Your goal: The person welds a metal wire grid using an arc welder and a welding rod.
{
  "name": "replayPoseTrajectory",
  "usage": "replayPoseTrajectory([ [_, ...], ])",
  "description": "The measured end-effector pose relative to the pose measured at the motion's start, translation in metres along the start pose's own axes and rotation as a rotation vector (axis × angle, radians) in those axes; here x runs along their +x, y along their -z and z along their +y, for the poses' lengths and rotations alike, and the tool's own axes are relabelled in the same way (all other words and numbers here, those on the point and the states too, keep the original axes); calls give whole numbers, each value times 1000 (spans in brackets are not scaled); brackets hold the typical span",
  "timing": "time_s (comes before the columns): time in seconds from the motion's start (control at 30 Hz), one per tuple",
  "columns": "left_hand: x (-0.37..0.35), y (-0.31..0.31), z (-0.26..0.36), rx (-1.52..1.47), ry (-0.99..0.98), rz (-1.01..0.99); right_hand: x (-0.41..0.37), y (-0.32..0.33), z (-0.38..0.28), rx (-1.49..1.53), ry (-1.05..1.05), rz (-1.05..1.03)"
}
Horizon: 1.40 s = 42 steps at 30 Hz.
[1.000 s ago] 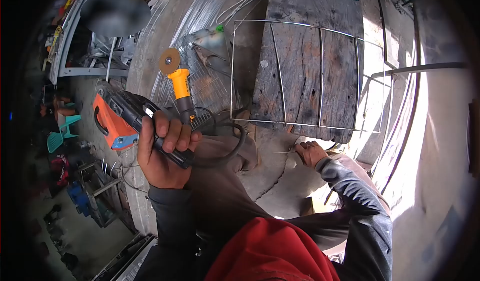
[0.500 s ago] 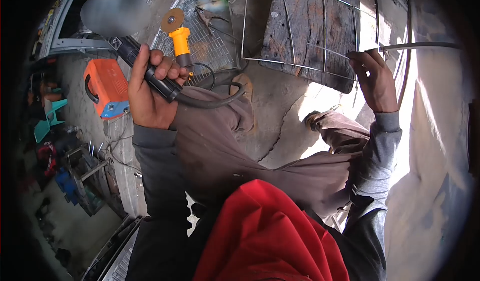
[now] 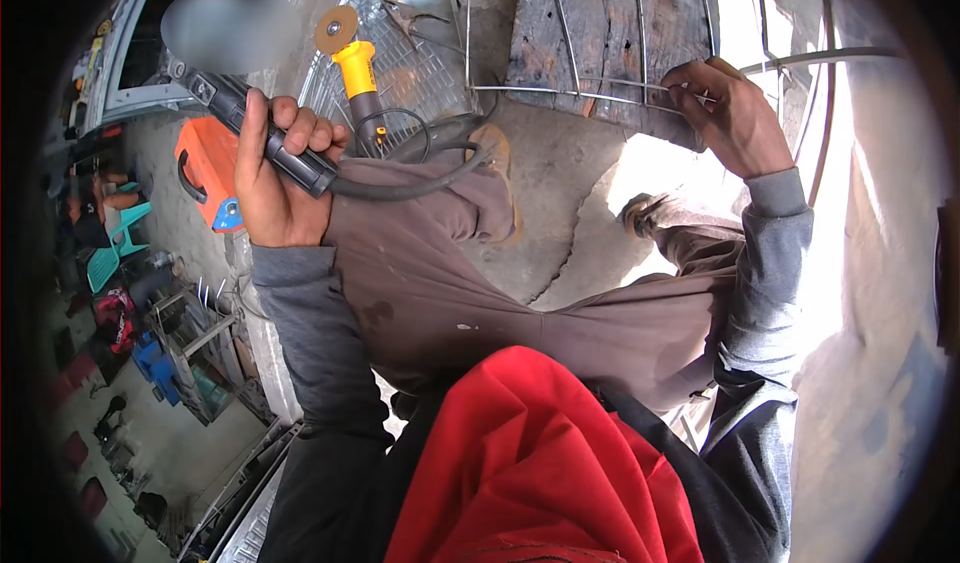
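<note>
My left hand (image 3: 275,183) is closed around the black handle of a welding electrode holder (image 3: 228,101), raised at the left and tilted up to the left. A thick cable (image 3: 400,190) leaves its lower end and curves over my trouser leg. On the right, my right hand (image 3: 738,123) pinches a thin metal rod (image 3: 620,83) between fingertips and thumb, with its free end pointing left. The rod lies close along the lower bar of a wire frame (image 3: 530,90), which rests over a scorched wooden board (image 3: 605,23).
A yellow angle grinder (image 3: 355,71) lies on a wire grid (image 3: 400,88) at upper centre, beside a metal clamp (image 3: 412,21). An orange machine (image 3: 208,168) stands at left. Farther left is a teal plastic chair (image 3: 118,238) with a person nearby. A cracked concrete floor (image 3: 545,178) lies between my feet.
My left hand has shifted slightly left with the electrode holder. My right hand has moved up and left, turning the rod nearly level. The whole view has shifted a little.
</note>
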<state>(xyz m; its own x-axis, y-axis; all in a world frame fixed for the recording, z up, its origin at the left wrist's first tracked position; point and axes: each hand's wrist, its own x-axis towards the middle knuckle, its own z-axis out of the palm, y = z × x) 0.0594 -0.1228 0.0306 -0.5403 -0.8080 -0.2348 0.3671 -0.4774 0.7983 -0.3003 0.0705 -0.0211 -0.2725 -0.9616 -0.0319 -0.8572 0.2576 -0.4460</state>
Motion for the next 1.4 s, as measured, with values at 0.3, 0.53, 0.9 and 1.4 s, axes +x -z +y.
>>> replayPoseTrajectory([
  [0.3, -1, 0, -1, 18, -30, 16, 3, -6, 5, 120, -12, -74],
  [0.53, -1, 0, -2, 48, -34, 8, 5, -10, 2, 170, -33, -100],
  [0.9, -2, -2, 0, 36, -26, 36, 16, -19, -2, 132, -12, 16],
  [1.4, -3, -7, -1, 58, -26, 63, 57, -20, 16, -1, -46, 197],
])
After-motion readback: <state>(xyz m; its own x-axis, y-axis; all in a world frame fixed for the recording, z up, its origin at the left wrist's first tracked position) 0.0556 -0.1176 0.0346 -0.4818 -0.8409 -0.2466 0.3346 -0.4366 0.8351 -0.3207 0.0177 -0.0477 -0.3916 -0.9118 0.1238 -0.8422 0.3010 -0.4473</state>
